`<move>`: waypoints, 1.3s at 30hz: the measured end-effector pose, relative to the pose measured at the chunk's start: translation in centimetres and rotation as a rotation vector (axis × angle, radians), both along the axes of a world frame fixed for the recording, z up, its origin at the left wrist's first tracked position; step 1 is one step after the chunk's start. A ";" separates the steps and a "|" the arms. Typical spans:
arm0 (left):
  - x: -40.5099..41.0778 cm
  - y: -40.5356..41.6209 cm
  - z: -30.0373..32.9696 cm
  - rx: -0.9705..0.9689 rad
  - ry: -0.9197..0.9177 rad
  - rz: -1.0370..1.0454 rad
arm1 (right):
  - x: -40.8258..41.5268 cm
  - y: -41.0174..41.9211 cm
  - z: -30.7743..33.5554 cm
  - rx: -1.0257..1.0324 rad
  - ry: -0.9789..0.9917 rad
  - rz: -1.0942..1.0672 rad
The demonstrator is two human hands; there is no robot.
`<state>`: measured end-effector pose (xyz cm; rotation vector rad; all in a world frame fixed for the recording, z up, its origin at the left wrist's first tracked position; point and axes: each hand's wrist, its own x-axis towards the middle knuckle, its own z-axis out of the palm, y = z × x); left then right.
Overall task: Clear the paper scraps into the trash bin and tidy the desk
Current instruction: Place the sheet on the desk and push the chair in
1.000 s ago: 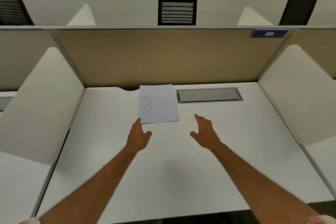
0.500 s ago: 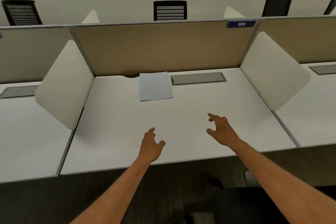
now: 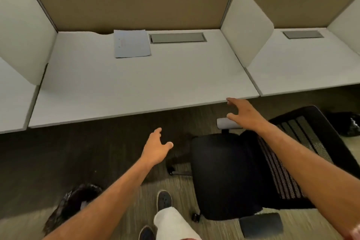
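Observation:
A white desk (image 3: 120, 91) fills the upper half of the view. One sheet of paper (image 3: 132, 43) lies flat at its back, left of a grey cable hatch (image 3: 177, 37). My left hand (image 3: 156, 147) hangs open over the floor in front of the desk, holding nothing. My right hand (image 3: 245, 113) is open with fingers spread, just off the desk's front edge and above the grey armrest (image 3: 227, 123) of a black office chair (image 3: 229, 173). A black bin bag (image 3: 71, 203) sits on the floor at the lower left, partly hidden by my left arm.
White side dividers (image 3: 246, 25) and a tan back panel (image 3: 128, 0) fence the desk. Neighbouring desks lie left and right. Another dark bag (image 3: 346, 124) is at the right edge. My leg and shoes (image 3: 164, 199) stand on the carpet beside the chair.
The view has pulled back and tilted down. Both hands have left the desk top and now hover in front of its edge. The chair, floor and bag have come into view.

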<state>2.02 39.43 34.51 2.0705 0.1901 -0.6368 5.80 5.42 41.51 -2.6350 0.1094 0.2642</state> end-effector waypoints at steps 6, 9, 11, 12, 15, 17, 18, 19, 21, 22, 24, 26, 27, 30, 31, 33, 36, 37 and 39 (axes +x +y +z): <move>-7.8 -7.9 -0.6 -0.011 0.074 -0.116 | -9.5 -10.3 2.3 -0.130 -0.012 -0.060; -10.5 -12.7 -0.7 -0.048 0.092 -0.136 | -12.7 -17.0 3.3 -0.181 0.029 -0.113; -11.9 -16.1 -0.7 -0.066 0.102 -0.157 | -13.9 -21.2 3.7 -0.194 0.040 -0.147; -12.7 -18.1 -0.8 -0.067 0.105 -0.170 | -14.6 -23.5 3.7 -0.204 0.042 -0.156; -14.6 -24.1 -1.6 -0.064 0.116 -0.201 | -16.1 -29.8 3.2 -0.217 0.063 -0.168; -15.9 -29.6 -2.2 -0.066 0.126 -0.205 | -16.6 -34.8 2.6 -0.220 0.087 -0.162; -16.5 -32.4 -2.5 -0.072 0.138 -0.197 | -16.6 -37.1 2.1 -0.227 0.101 -0.146; -17.1 -35.2 -2.8 -0.083 0.151 -0.192 | -16.6 -39.2 1.6 -0.243 0.111 -0.124; -18.4 -40.7 -3.3 -0.090 0.170 -0.195 | -16.7 -43.0 0.6 -0.269 0.129 -0.068; -18.9 -43.3 -3.4 -0.084 0.176 -0.199 | -16.9 -44.6 -0.1 -0.265 0.140 -0.037; -19.3 -47.9 -3.6 -0.078 0.187 -0.205 | -16.9 -47.4 -1.9 -0.268 0.165 0.035; -19.0 -52.0 -3.7 -0.079 0.185 -0.206 | -16.3 -49.6 -3.5 -0.275 0.160 0.112; -18.7 -53.8 -3.7 -0.077 0.181 -0.209 | -16.0 -50.6 -4.3 -0.275 0.147 0.153; -18.6 -58.5 -4.2 -0.049 0.177 -0.228 | -15.6 -52.2 -6.7 -0.306 0.186 0.266; -18.7 -60.0 -4.3 -0.036 0.179 -0.240 | -15.6 -52.5 -7.4 -0.312 0.208 0.295; -19.0 -63.4 -4.6 -0.027 0.179 -0.269 | -15.3 -53.2 -8.9 -0.264 0.210 0.324; -19.5 -67.7 -4.9 -0.056 0.189 -0.280 | -15.3 -53.4 -10.8 -0.134 0.140 0.338; -19.9 -68.7 -5.1 -0.070 0.201 -0.269 | -15.6 -53.1 -11.4 -0.111 0.122 0.346; -20.8 -70.1 -5.4 -0.076 0.235 -0.259 | -16.5 -52.3 -12.3 -0.071 0.093 0.331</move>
